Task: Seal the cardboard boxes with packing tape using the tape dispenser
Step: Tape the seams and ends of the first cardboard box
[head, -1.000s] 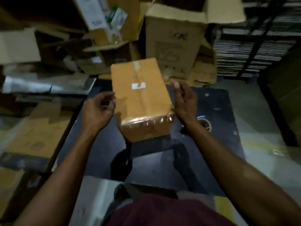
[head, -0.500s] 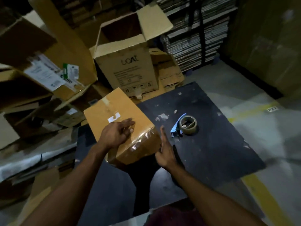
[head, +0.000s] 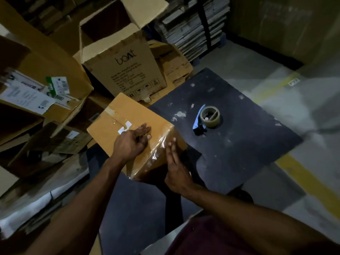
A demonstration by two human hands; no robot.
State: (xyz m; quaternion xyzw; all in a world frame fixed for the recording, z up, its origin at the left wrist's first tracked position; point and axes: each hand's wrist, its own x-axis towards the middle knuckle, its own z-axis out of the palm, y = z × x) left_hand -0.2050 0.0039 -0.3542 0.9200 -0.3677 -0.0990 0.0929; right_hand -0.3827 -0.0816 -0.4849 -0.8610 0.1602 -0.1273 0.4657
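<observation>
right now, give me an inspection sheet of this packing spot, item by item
surface: dark table, scuffed with pale marks
job's things: taped cardboard box at the table's left edge; tape dispenser lying apart to its right
clutter: open boat-printed carton, labelled boxes and flattened cardboard on the left
grippers: left hand rests on the box top; right hand presses flat against its taped near side
cables: nothing seen
surroundings: stacked sheets on racking, yellow floor line
</observation>
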